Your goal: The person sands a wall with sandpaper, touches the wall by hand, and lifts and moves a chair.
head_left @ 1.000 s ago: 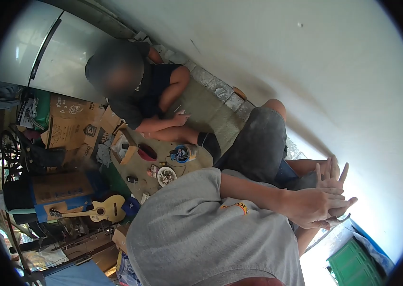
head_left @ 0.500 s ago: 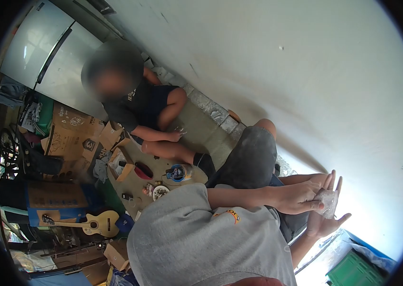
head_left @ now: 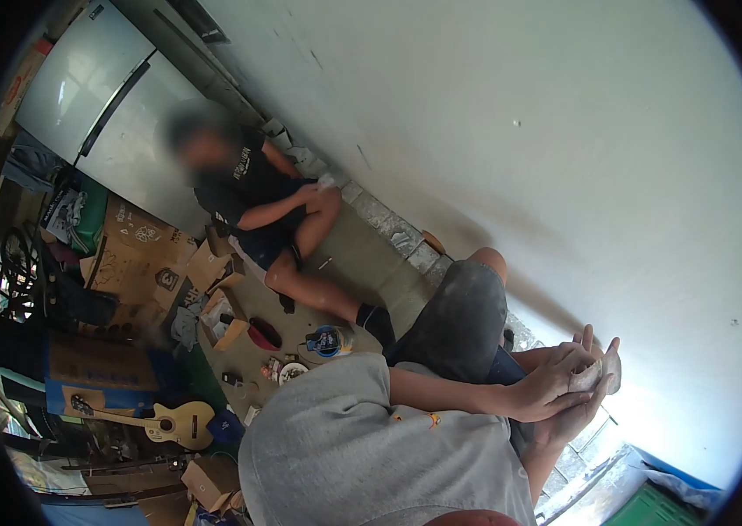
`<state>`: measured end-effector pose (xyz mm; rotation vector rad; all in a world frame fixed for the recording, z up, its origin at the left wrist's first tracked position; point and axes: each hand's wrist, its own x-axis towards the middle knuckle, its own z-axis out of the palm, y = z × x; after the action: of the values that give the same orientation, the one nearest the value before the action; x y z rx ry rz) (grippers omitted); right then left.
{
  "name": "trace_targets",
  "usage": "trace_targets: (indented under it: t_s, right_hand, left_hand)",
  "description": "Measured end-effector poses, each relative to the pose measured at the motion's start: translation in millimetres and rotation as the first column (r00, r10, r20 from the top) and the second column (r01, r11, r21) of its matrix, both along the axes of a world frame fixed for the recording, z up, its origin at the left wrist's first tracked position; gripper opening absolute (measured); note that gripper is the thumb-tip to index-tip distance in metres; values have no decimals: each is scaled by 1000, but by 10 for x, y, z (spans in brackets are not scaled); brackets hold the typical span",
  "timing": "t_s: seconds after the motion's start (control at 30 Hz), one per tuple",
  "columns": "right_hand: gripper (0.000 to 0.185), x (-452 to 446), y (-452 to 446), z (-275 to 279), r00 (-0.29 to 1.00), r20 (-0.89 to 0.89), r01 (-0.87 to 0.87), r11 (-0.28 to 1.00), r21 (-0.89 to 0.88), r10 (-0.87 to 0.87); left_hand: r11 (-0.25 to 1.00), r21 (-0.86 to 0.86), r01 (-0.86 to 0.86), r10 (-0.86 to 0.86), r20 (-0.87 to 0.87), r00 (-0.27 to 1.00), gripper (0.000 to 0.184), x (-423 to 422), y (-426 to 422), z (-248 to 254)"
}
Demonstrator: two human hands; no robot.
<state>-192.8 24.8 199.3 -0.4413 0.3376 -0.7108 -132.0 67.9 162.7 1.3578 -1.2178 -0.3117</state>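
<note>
My left hand reaches across from the left, back up, fingers closed on a pale grey, dusty, sheet-like piece. From below, my right hand cups against it, with its fingers folded up along the far side. The piece looks bent between the two hands; its exact kind does not show. Grey material also shows at the right fingertips. Both hands are in front of the white wall, past my dusty dark-clothed knee. Parts of the fingers overlap and hide each other.
Another person sits on the floor by the wall, a whitish piece in hand. A fridge, cardboard boxes, a guitar, a small bucket and a plate stand left. A green crate lies lower right.
My right hand, earlier spread with the thumb out, has folded up around the piece, which is now bent. The other person leans back, hand raised to the knee with a whitish piece.
</note>
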Motion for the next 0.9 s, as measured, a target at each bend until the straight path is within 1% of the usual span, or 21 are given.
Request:
trace_targets:
  t_s: [0.03,0.1,0.13,0.2,0.23,0.27,0.3,0.33,0.37,0.4,0.43,0.5,0.57,0.6,0.63,0.67,0.73,0.77,0.8,0.87,0.9]
  right_hand:
    - [59,22,-10,2,1000,-11,7,1000,-20,-7]
    - [57,34,2,6,999,-35,3,999,-48,-5]
    - [56,39,16,6,999,-35,4,998,-59,-6]
    - [53,57,69,19,999,-48,12,999,-42,-14]
    - [51,53,87,18,998,-62,22,1000,-22,-23]
    - [51,55,85,3,998,-60,23,999,-27,-25]
    - [51,60,84,-22,995,-95,33,999,-42,-37]
    - [51,58,76,-47,990,-129,42,997,-58,-49]
    - [51,58,62,-65,991,-125,39,997,-64,-47]
    - [51,49,41,-86,988,-147,39,997,-59,-47]
    - [51,46,26,-106,985,-167,38,998,-54,-46]
    - [51,40,12,-137,983,-178,21,998,-66,-33]
    - [51,19,10,-165,981,-190,8,997,-77,-22]
    - [51,8,4,-176,982,-189,0,999,-38,-8]
    - [51,21,0,-189,983,-181,-5,1000,2,6]
    - [51,51,-4,-193,986,-166,-8,1000,-5,7]
    - [51,50,27,-179,976,-216,0,1000,-8,-1]
    - [51,74,57,-167,968,-251,18,999,-31,-26]
    - [51,69,57,-222,972,-234,18,999,-31,-25]
    - [48,40,6,-396,963,-270,4,997,-72,-24]
    - [46,22,-44,-506,947,-319,-5,997,-75,-20]
  left_hand:
    - [1000,-3,-4,4,3,1000,38,14,14,0]
    - [998,22,64,-64,32,997,41,47,64,-16]
    - [998,20,61,-62,33,998,41,46,68,-48]
    - [999,-23,48,-49,-25,998,35,41,85,-125]
    - [998,-26,49,-50,-25,998,35,45,93,-160]
    - [995,23,95,-95,-10,995,37,60,102,-196]
    - [988,73,139,-139,3,990,39,73,108,-237]
    - [988,68,137,-138,6,990,39,52,107,-334]
    - [986,58,157,-154,-53,987,40,22,110,-452]
    - [984,47,174,-167,-114,979,41,24,116,-458]
    - [985,42,168,-162,-109,981,41,42,109,-467]
    - [950,141,277,-271,-59,961,44,84,111,-453]
    - [946,149,288,-283,-54,958,46,110,154,-447]
    - [939,164,303,-298,-53,953,48,115,166,-462]
    - [950,112,291,-284,-73,956,50,120,172,-507]
    - [952,110,287,-282,-56,958,50,140,167,-530]
    - [949,144,281,-270,-93,958,49,99,175,-581]
    - [960,111,256,-247,-89,965,48,75,165,-680]
    - [961,115,253,-246,-71,967,48,54,162,-716]
    - [972,73,225,-216,-115,970,47,103,137,-730]
    - [968,112,226,-217,-88,972,47,134,133,-737]
